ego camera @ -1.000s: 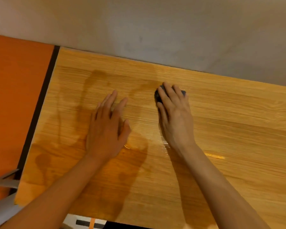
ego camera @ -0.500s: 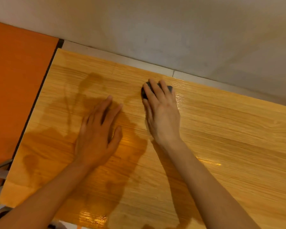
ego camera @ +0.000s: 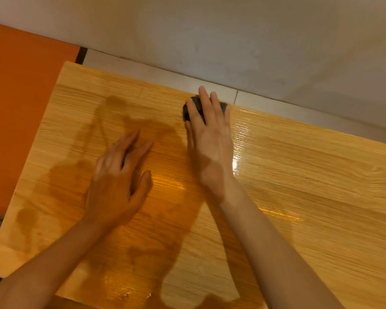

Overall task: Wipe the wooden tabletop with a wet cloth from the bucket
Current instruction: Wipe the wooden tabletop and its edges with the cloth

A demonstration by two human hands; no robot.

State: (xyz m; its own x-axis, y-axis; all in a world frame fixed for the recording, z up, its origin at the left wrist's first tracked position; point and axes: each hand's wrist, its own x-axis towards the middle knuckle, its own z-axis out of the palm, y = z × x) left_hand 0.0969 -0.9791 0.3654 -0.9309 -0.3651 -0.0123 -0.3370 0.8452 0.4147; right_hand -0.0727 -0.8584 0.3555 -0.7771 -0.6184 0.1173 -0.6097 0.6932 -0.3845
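Note:
The wooden tabletop (ego camera: 299, 175) fills most of the view and shines wet around and to the right of my hands. My right hand (ego camera: 210, 139) lies flat with straight fingers on a small dark cloth (ego camera: 189, 109) and presses it down at the table's far edge. Most of the cloth is hidden under the fingers. My left hand (ego camera: 118, 181) rests flat on the wood to the left of it, fingers straight, holding nothing. The bucket is out of view.
A grey wall (ego camera: 232, 41) runs along the far side, with a pale strip of floor (ego camera: 165, 76) between it and the table. An orange surface (ego camera: 16, 97) borders the table's left edge.
My right hand has pushed the cloth away from me, from the middle of the wood to the far edge. My left hand has stayed flat on the table.

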